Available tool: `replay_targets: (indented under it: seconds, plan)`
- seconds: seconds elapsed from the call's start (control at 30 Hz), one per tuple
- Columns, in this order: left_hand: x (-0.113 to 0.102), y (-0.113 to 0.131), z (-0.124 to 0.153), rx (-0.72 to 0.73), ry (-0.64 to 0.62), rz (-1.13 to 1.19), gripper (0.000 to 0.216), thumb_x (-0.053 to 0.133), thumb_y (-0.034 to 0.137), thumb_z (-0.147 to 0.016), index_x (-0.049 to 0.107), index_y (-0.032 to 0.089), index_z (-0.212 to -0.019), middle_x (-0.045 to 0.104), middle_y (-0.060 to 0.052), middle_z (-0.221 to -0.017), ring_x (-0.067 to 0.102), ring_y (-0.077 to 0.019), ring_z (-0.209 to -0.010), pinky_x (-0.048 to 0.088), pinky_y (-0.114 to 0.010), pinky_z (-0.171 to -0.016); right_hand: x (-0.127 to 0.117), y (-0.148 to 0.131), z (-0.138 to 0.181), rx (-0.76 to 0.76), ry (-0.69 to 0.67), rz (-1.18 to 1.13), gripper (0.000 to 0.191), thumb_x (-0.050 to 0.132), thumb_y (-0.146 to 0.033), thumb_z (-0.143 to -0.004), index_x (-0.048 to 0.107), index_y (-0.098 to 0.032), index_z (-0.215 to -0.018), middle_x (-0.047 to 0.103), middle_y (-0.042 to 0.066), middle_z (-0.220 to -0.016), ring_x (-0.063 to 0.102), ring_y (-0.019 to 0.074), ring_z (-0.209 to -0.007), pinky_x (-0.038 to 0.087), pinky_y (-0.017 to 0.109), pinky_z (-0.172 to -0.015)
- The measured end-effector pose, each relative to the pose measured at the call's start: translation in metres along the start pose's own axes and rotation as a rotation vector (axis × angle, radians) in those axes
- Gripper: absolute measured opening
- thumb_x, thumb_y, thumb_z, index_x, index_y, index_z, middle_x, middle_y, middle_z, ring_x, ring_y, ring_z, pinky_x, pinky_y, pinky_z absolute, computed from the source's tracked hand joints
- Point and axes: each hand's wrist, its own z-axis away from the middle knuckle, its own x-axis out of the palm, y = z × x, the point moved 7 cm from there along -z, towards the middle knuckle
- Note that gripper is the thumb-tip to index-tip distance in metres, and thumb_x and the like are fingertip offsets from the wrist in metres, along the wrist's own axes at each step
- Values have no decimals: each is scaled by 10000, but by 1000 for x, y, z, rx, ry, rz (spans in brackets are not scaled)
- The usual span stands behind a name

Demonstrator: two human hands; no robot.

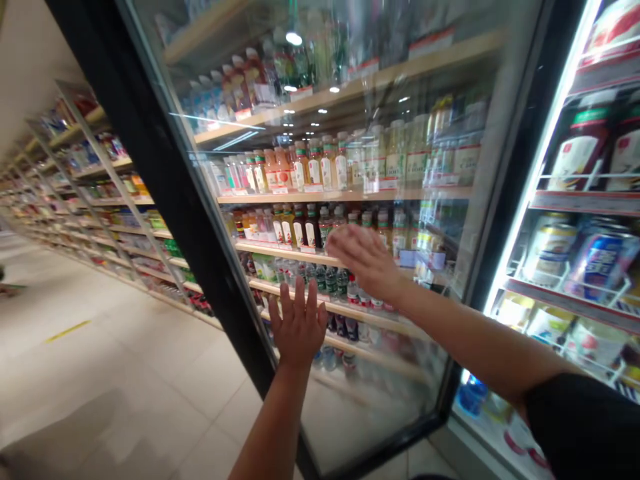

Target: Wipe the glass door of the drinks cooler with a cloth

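A glass cooler door (345, 427) with a black frame (173, 200) stands swung out in front of me. My left hand (299, 327) is at the lower middle of the pane, palm toward it, fingers stretched and apart. Higher and to the right, my right hand (367, 260) is slightly blurred, its fingers extended and palm facing the glass. Whether either palm touches the pane, I cannot tell. Nothing shows in either hand. Rows of bottles (320, 163) on wooden shelves appear in the glass behind both hands.
To the right is the lit cooler interior, with dark bottles (577, 147) and cans (600, 257) on wire-fronted shelves. Long stocked shelving (105, 167) runs along the left. Pale floor tiles (125, 353) carry a yellow strip (67, 331).
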Motion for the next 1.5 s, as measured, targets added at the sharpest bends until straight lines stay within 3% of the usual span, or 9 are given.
replay_targets:
  seconds: [0.07,0.23,0.33,0.47,0.7,0.93,1.17,1.37,1.5]
  plan:
    - [0,0,0,-3,3,3,740,625,313,-915,285,199,-1562,377,-114,-1575,140,-294,-1538,116,-506,-1263,1,-3,-3,-108,-45,14,774,338,-63,-946,47,-382,-1589,329,-70,-1615,171,157,-1532,244,434,-1265]
    - [-1,0,0,0,5,-14,726,609,316,-921,287,201,-1562,365,-103,-1582,132,-292,-1538,108,-501,-1265,-26,74,-45,259,199,60,729,288,-81,-968,40,-363,-1593,225,-18,-1658,108,260,-1543,251,580,-1230]
    - [-2,1,-1,-2,-4,-14,726,602,314,-927,276,202,-1565,362,-103,-1582,122,-289,-1539,105,-502,-1265,-20,49,-20,278,188,48,734,331,-72,-951,123,-372,-1588,237,-19,-1655,110,270,-1542,243,567,-1240]
    - [-3,1,-1,-4,-18,-9,725,601,315,-931,271,202,-1566,370,-104,-1576,126,-288,-1537,108,-500,-1266,6,-29,44,-151,-115,-32,740,403,-72,-933,241,-470,-1535,414,-130,-1559,297,135,-1490,268,368,-1264]
    - [-3,3,-1,-6,3,-22,729,617,312,-918,291,195,-1560,410,-110,-1554,122,-280,-1538,96,-491,-1270,-28,72,23,289,170,36,740,334,-83,-945,124,-390,-1585,234,-42,-1652,180,270,-1534,303,579,-1220]
    - [-5,5,-1,0,3,-25,748,633,319,-909,288,192,-1561,385,-114,-1566,127,-278,-1537,94,-487,-1271,7,-19,101,-167,-85,0,716,406,-86,-921,270,-406,-1547,406,-78,-1573,287,155,-1497,309,407,-1234]
    - [-3,3,-1,-9,10,3,729,610,320,-919,285,213,-1562,356,-105,-1580,135,-281,-1533,119,-508,-1268,-20,54,60,322,176,29,742,373,-88,-928,163,-358,-1586,267,9,-1643,184,271,-1532,316,591,-1203]
    - [0,1,2,-37,-28,59,733,599,308,-930,253,238,-1572,372,-112,-1573,139,-283,-1531,95,-532,-1268,10,-29,120,-108,-109,-38,702,432,-93,-910,303,-361,-1546,481,-31,-1525,314,175,-1487,338,423,-1225]
    - [-2,1,0,-31,-20,56,738,608,304,-926,259,224,-1571,389,-116,-1563,121,-273,-1536,103,-516,-1270,-4,19,92,93,9,6,753,423,-72,-901,225,-350,-1572,424,-4,-1566,249,220,-1514,319,511,-1224]
